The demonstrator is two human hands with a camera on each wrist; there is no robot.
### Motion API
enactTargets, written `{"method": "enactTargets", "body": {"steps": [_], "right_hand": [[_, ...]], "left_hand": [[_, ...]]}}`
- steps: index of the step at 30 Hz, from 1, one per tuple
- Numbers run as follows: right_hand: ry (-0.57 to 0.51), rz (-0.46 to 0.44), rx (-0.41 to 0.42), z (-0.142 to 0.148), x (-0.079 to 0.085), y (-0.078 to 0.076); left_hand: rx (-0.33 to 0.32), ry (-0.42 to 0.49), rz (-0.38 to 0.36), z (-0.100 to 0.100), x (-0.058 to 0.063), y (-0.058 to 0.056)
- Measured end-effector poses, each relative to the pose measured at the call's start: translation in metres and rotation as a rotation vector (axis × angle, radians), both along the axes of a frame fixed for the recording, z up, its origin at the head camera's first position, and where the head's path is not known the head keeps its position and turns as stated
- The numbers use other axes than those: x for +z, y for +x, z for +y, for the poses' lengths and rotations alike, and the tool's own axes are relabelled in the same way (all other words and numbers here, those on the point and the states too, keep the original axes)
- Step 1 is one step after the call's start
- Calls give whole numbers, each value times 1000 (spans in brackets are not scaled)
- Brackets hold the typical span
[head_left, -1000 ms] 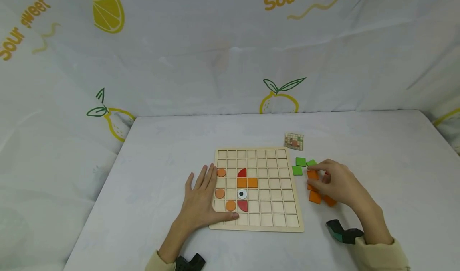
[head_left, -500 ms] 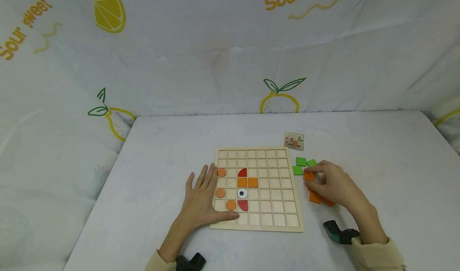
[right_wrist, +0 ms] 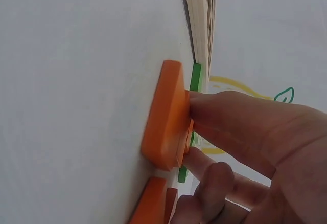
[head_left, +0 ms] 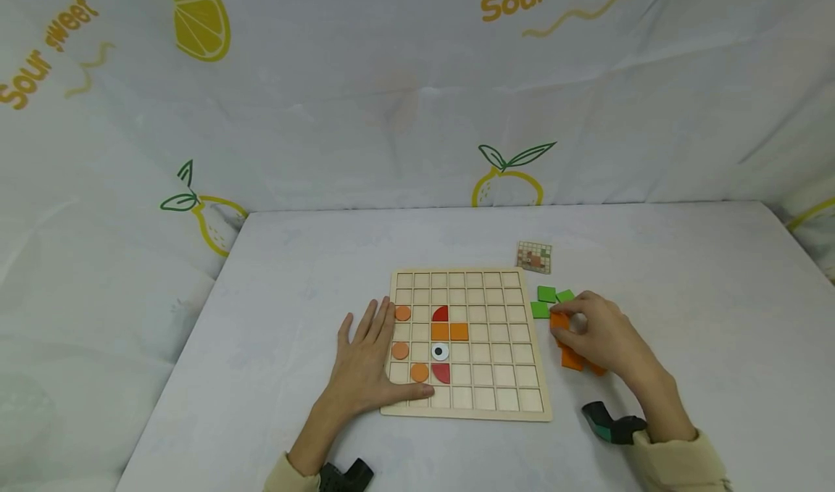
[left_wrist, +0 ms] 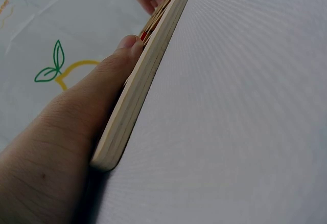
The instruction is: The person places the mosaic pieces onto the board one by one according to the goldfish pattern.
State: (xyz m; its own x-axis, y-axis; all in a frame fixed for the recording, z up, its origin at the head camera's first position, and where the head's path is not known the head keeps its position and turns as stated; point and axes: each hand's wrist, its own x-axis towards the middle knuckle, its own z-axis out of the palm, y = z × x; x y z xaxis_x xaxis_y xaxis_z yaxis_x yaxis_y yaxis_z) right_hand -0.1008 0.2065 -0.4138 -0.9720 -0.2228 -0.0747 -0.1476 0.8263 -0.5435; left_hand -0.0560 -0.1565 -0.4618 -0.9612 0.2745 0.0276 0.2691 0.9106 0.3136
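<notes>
A wooden grid board (head_left: 483, 398) lies on the white table. My left hand (head_left: 359, 369) rests along its left edge, fingers straight and spread, the thumb over the near left corner; in the left wrist view the thumb (left_wrist: 110, 70) lies along the board's edge (left_wrist: 138, 91). To the right of the board my right hand (head_left: 607, 332) pinches an orange square tile (head_left: 559, 321) between thumb and fingers. The right wrist view shows the thumb (right_wrist: 225, 111) against that tile, partly hidden behind a nearer orange tile (right_wrist: 166, 127). More orange tiles (head_left: 572, 359) lie beneath the hand, partly covered.
Green square tiles (head_left: 546, 294) lie between the board and my right hand. A small pattern card (head_left: 533, 257) touches the board's far right corner. Set in the grid are orange discs (head_left: 420, 372), orange squares (head_left: 459, 331), red quarter-circles (head_left: 441, 373) and an eye disc (head_left: 440, 351).
My right hand has shifted slightly left, and the orange tile at its fingertips has moved left with it, closer to the board. The left hand stays in place.
</notes>
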Motion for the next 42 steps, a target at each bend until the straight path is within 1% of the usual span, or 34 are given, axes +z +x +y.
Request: {"method": "enactTargets", "body": {"steps": [6, 16, 27, 32, 36, 39, 42], "right_hand": [[15, 8, -4, -1, 1, 1], [-53, 70, 26, -1, 12, 2], [-82, 107, 37, -8, 25, 8], [-118, 146, 60, -12, 29, 11], [-159, 185, 95, -20, 33, 14], [-169, 189, 120, -28, 37, 16], [-158, 173, 127, -36, 42, 18]], "left_hand": [[5, -1, -9, 1, 1, 0], [4, -5, -8, 1, 1, 0], [6, 5, -18, 2, 2, 1], [5, 10, -21, 1, 2, 1], [6, 8, -26, 1, 2, 1], [5, 2, -22, 1, 2, 1], [5, -7, -26, 1, 1, 1]]}}
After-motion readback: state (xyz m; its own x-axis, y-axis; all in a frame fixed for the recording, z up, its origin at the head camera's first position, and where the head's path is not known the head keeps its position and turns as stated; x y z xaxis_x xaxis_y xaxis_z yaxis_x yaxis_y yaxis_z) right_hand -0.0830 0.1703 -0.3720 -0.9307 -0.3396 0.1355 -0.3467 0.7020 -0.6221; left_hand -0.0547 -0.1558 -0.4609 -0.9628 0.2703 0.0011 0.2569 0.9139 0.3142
